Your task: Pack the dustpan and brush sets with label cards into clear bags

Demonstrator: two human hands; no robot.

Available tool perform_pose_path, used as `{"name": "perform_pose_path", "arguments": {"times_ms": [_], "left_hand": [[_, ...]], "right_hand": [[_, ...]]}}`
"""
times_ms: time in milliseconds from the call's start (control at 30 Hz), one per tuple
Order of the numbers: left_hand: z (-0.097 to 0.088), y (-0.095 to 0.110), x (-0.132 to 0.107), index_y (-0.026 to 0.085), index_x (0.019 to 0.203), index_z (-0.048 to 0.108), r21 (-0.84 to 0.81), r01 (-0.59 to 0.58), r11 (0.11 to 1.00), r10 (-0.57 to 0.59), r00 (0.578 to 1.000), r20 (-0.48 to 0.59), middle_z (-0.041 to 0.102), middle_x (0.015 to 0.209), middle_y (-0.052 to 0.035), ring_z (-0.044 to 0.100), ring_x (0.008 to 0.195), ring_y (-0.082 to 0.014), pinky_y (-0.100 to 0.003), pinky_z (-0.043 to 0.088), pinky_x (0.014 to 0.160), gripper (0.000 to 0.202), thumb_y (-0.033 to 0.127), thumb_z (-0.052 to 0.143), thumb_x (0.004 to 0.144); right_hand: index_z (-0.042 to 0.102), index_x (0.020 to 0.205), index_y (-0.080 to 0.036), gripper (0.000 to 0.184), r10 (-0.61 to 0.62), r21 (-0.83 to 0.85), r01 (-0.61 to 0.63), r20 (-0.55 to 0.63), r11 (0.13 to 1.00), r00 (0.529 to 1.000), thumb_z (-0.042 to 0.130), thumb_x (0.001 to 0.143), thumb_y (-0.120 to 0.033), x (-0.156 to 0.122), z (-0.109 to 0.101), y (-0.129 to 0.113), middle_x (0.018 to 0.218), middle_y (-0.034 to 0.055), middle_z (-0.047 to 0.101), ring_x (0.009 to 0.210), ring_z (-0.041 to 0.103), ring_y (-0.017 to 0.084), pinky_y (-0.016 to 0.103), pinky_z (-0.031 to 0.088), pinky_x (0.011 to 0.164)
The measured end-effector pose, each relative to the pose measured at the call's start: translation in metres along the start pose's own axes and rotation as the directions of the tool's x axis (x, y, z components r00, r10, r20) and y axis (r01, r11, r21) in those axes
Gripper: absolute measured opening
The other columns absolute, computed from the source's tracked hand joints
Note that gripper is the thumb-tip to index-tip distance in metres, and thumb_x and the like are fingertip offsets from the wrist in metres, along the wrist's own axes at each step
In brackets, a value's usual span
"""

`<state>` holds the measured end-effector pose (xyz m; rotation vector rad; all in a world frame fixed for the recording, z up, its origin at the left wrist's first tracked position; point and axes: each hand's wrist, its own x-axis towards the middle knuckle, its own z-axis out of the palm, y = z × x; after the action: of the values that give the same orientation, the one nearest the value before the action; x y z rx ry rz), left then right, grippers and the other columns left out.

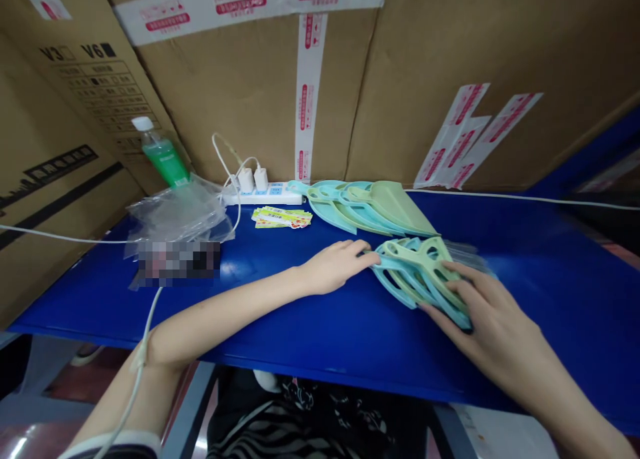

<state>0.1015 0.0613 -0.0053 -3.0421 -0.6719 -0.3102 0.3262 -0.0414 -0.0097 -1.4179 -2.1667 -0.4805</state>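
Observation:
A small stack of pale green and light blue plastic pieces (425,265) with cut-out openings lies on the blue table, their exact kind unclear. Pinched at the stack's left tip are the fingers of my left hand (336,267). My right hand (493,319) is closed around the right side, thumb below and fingers over the top green piece. Just behind, a second group of similar fan-shaped pieces (400,205) lies overlapping in a row. Some clear plastic film (467,253) shows behind my right hand.
A white power strip (277,193) with two chargers stands at the back, near green-and-white labels (281,217). Clear plastic bags (177,212) and a green bottle (165,155) are at the left. Large cardboard boxes (240,99) wall the rear. A white cable (150,325) crosses my left arm.

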Motion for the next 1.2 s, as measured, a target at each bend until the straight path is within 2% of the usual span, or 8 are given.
{"name": "perform_pose_path", "arguments": {"times_ms": [133,267,400,500,667,833,1067,1200], "left_hand": [[0.007,0.002,0.015,0.015,0.117,0.051,-0.065,0.006,0.998,-0.007,1.000,-0.023,0.056,0.116,-0.0108,0.057,0.103,-0.0184,-0.030,0.048,0.088,0.043,-0.004,0.038,0.081],[0.007,0.002,0.014,0.017,0.120,0.049,-0.126,0.041,0.991,-0.047,0.998,-0.049,0.053,0.122,-0.0104,0.056,0.107,-0.0168,-0.029,0.048,0.089,0.042,-0.001,0.038,0.085],[0.000,0.010,-0.001,0.014,0.122,0.049,-0.004,0.041,0.999,-0.041,0.998,-0.056,0.044,0.135,-0.0171,0.052,0.116,-0.0240,-0.037,0.047,0.094,0.038,0.003,0.046,0.085],[-0.005,0.015,-0.007,0.014,0.120,0.051,0.027,0.062,0.998,-0.060,0.997,-0.047,0.052,0.127,-0.0156,0.057,0.108,-0.0228,-0.037,0.049,0.090,0.030,0.012,0.046,0.091],[-0.010,0.006,0.002,0.015,0.110,0.058,-0.195,0.139,0.971,-0.151,0.987,-0.049,0.062,0.108,-0.0077,0.063,0.097,-0.0169,-0.030,0.051,0.086,0.023,0.023,0.043,0.096],[-0.014,0.000,-0.002,0.018,0.110,0.058,-0.405,0.176,0.897,-0.275,0.940,-0.201,0.062,0.109,-0.0045,0.062,0.098,-0.0131,-0.028,0.050,0.088,0.020,0.019,0.047,0.094],[-0.021,0.003,-0.052,0.014,0.116,0.052,-0.082,0.139,0.987,-0.149,0.981,-0.127,0.060,0.109,-0.0088,0.059,0.100,-0.0205,-0.038,0.050,0.088,0.025,0.016,0.043,0.092],[-0.030,-0.002,-0.084,0.015,0.113,0.052,0.106,0.108,0.988,-0.107,0.994,-0.013,0.059,0.101,-0.0081,0.059,0.091,-0.0192,-0.032,0.051,0.078,0.025,0.013,0.040,0.091]], "right_hand": [[0.053,0.093,-0.022,0.018,0.005,0.072,-0.006,0.007,0.997,1.000,0.043,0.090,-0.036,0.000,0.000,0.007,0.110,0.0166,0.060,0.098,0.062,0.034,0.049,0.054,0.076],[0.051,0.096,-0.018,0.020,-0.114,-0.005,0.114,-0.048,0.994,0.992,0.040,0.092,-0.034,0.006,0.009,0.011,0.111,0.0211,0.059,0.098,0.063,0.035,0.046,0.054,0.075],[0.047,0.089,-0.016,0.032,-0.124,-0.088,0.118,-0.067,0.989,0.990,0.033,0.095,-0.045,0.009,0.014,0.012,0.102,0.0240,0.060,0.090,0.066,0.034,0.042,0.056,0.069],[0.044,0.090,-0.018,0.036,-0.112,-0.093,0.108,-0.041,0.990,0.993,0.029,0.094,-0.051,0.009,0.014,0.012,0.102,0.0232,0.060,0.092,0.066,0.034,0.043,0.057,0.069],[0.044,0.100,-0.018,0.031,-0.102,-0.060,0.102,-0.009,0.993,0.995,0.031,0.095,-0.046,0.008,0.012,0.012,0.108,0.0228,0.061,0.093,0.067,0.031,0.042,0.056,0.069],[0.043,0.118,-0.018,0.036,-0.027,-0.025,0.028,0.039,0.999,0.999,0.032,0.095,-0.043,0.007,0.011,0.009,0.120,0.0212,0.056,0.105,0.062,0.031,0.042,0.056,0.075],[0.036,0.131,-0.012,0.048,-0.109,-0.050,0.109,0.002,0.993,0.994,0.031,0.095,-0.044,0.006,0.012,0.011,0.119,0.0234,0.057,0.109,0.060,0.034,0.046,0.055,0.083],[0.035,0.134,-0.008,0.052,-0.136,-0.082,0.134,-0.011,0.988,0.991,0.032,0.095,-0.043,0.007,0.013,0.011,0.115,0.0232,0.060,0.112,0.058,0.036,0.048,0.053,0.087]]}}
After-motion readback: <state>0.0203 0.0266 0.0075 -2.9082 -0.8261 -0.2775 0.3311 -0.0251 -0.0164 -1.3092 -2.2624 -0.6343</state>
